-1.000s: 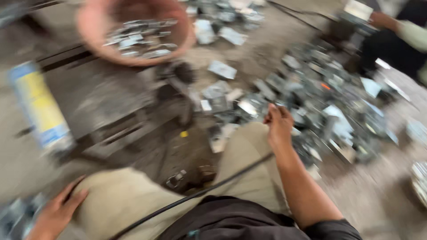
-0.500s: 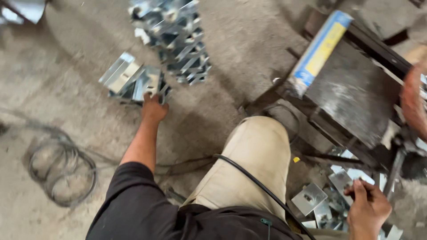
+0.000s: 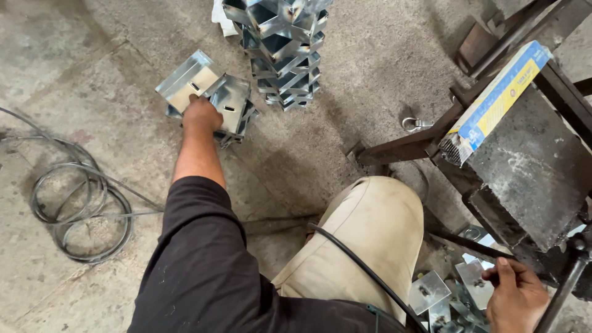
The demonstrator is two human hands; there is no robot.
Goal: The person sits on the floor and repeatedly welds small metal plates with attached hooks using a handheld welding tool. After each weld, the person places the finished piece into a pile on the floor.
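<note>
Brackets (image 3: 209, 98) under left hand (image 3: 201, 115)

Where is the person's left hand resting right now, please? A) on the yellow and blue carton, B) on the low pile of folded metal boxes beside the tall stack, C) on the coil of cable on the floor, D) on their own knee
B: the left hand lies on the low pile of folded metal boxes, just left of the tall stack, well away from the coil of cable.
</note>
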